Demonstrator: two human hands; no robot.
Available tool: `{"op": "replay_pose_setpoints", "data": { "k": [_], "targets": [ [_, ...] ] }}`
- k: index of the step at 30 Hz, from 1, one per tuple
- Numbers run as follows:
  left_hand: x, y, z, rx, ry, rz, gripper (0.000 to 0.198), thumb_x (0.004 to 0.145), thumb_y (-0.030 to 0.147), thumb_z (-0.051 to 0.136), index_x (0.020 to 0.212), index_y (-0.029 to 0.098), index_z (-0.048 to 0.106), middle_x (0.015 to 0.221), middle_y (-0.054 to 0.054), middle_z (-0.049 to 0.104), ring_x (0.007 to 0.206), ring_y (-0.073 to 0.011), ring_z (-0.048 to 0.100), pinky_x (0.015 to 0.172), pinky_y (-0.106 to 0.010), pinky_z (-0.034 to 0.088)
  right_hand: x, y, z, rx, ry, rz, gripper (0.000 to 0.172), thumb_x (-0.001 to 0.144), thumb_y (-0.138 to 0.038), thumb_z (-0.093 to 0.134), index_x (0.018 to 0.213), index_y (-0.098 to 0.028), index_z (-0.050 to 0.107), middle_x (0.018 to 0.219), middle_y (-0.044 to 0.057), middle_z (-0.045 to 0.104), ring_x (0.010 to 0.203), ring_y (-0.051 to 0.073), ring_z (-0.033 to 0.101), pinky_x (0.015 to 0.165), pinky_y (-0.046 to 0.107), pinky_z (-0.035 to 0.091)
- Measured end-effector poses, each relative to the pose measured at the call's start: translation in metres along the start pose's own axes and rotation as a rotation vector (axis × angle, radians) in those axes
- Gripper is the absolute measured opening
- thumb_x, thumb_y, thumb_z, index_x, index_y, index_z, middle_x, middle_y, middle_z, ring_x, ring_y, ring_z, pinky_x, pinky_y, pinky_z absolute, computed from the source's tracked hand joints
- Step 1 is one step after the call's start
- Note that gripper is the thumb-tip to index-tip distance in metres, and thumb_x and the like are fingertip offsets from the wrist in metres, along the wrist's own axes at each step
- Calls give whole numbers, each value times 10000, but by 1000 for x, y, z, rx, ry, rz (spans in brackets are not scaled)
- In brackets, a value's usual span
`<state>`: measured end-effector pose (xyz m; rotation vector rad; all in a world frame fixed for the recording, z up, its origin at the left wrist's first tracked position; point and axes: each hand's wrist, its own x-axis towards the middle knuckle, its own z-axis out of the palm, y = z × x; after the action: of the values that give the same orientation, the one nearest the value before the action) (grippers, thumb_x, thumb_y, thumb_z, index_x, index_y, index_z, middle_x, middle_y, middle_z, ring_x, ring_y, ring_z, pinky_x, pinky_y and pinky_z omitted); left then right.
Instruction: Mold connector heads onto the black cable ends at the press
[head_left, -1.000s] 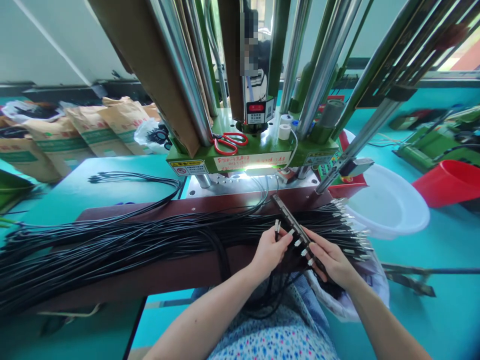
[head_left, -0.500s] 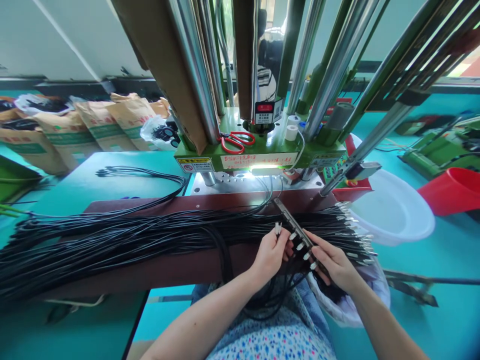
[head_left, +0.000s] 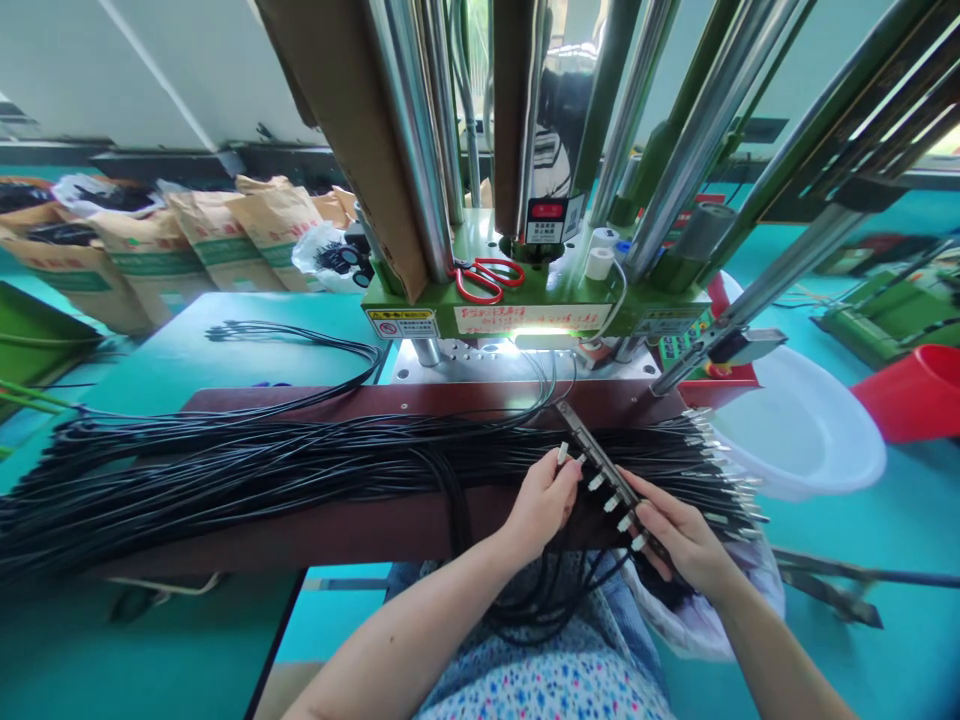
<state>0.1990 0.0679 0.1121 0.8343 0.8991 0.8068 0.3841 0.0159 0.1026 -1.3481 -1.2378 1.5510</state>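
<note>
My right hand (head_left: 686,535) grips the lower end of a dark metal bar (head_left: 592,447), which slants up and left toward the machine. Several white cable connectors (head_left: 611,503) sit in a row along the bar's near side, their black cables hanging below. At the bar's left side, my left hand (head_left: 541,497) is closed, pinching a cable end; a pale connector (head_left: 562,453) sticks up above its fingers. A loop of black cables (head_left: 536,605) hangs over my lap. Beneath the bar, a thick layer of black cables (head_left: 300,455) spreads along the brown bench, pale ends at the right.
Ahead stands a green press (head_left: 442,318) with steel columns and a lit work area. Red-handled scissors (head_left: 487,280) rest on it. At right are a white basin (head_left: 802,430) and a red bucket (head_left: 919,395). Paper sacks (head_left: 180,250) line the back left.
The view has shifted slightly, moving the machine rightward in the picture. My left hand has brought a connector closer to the row on the bar; my right hand keeps its grip.
</note>
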Motion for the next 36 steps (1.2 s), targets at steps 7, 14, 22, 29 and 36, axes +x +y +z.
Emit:
{"op": "replay_pose_setpoints", "data": {
  "k": [7,14,22,29,36],
  "targets": [
    [1,2,0,-59,45,-61,348,703,502,587,700,187,439,388,134,249,311,-14,162,316,-159,102,1,-3,0,-42,-38,-2,558,886,-438,468,1370,-190,341,647,-25,513,349,34,390,310,169,316],
    [4,-1,-1,93,90,14,311,756,470,534,684,183,438,402,127,249,320,-18,182,346,-173,153,2,-2,0,-170,-80,-25,579,901,-448,428,1396,-179,294,584,-50,455,338,40,389,305,165,319],
    [-2,12,-26,502,13,128,443,843,572,285,629,195,377,474,50,452,398,-79,430,420,-204,298,1,0,-7,-79,-77,7,574,886,-454,455,1376,-181,334,596,-37,482,342,36,380,300,159,276],
    [2,19,-26,715,-148,27,478,853,540,252,554,189,378,393,50,404,392,-82,403,447,-218,276,1,2,-11,-62,-127,21,540,887,-444,458,1365,-212,362,623,-31,499,347,29,379,305,150,280],
    [6,17,-29,541,-198,-69,480,799,580,341,507,198,331,402,69,328,369,-66,331,400,-221,237,3,0,-12,-63,-165,33,530,896,-438,442,1369,-214,358,601,-31,502,341,25,358,304,142,284]
  ]
}}
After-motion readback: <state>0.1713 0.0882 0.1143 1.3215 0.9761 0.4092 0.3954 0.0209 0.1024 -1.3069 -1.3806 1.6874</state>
